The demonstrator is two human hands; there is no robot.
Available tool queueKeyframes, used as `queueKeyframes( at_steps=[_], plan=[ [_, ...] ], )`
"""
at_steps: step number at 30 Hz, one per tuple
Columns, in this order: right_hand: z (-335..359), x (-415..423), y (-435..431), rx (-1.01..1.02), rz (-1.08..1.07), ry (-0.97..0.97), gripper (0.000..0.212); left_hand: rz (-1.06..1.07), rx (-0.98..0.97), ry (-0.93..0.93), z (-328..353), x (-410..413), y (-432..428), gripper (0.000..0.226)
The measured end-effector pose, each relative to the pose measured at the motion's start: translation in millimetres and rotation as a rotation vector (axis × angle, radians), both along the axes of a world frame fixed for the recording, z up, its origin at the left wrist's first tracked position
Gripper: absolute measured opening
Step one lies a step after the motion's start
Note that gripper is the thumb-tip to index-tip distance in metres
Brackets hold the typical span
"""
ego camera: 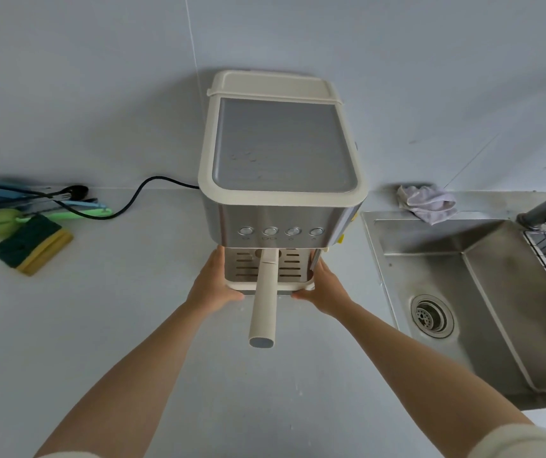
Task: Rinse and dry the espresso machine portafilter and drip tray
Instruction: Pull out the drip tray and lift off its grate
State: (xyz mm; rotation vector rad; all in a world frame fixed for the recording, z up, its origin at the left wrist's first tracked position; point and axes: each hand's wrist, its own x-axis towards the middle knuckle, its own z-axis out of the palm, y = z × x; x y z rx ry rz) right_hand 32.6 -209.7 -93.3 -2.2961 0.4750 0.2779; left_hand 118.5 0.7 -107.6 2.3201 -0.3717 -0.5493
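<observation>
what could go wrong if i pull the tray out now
The left hand and right hand hold the drip tray by its sides. The portafilter is still in the machine, its handle jutting out above the tray, so lifting the tray could knock it. Whether the tray holds liquid can't be seen; tilting it toward the sink might spill onto the counter.

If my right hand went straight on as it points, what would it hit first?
Your right hand grips the drip tray at its right edge; straight on, its fingers would probably meet the metal wand hanging ahead, though depth is unclear.
</observation>
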Motion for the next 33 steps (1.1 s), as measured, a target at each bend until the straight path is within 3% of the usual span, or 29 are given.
queueKeyframes(
  at_steps=[7,13,19,24,29,33],
  plan=[
    [9.9,-20.6,6.2,0.016,0.024,-0.038,0.096,-0.036,0.002,-0.056,3.2,-14.6,7.1,0.119],
    [24.5,-59.8,12.4,0.029,0.030,-0.075,0.098,-0.088,0.023,-0.119,16.4,-49.4,8.5,0.112],
    [28.3,-113.1,8.4,-0.002,0.029,-0.044,0.100,-0.118,0.017,-0.050,11.9,-92.5,9.0,0.122],
    [29.1,-158.1,8.0,-0.019,-0.002,-0.014,0.100,-0.149,-0.010,-0.046,0.7,-133.5,5.0,0.098],
    [27.0,-195.4,1.2,-0.031,-0.018,0.043,0.101,-0.162,-0.040,-0.013,-4.9,-170.7,-2.8,0.117],
    [27.6,-217.8,-10.0,-0.019,-0.012,0.060,0.099,-0.132,-0.020,0.023,-5.9,-199.8,-15.2,0.118]
  ],
)
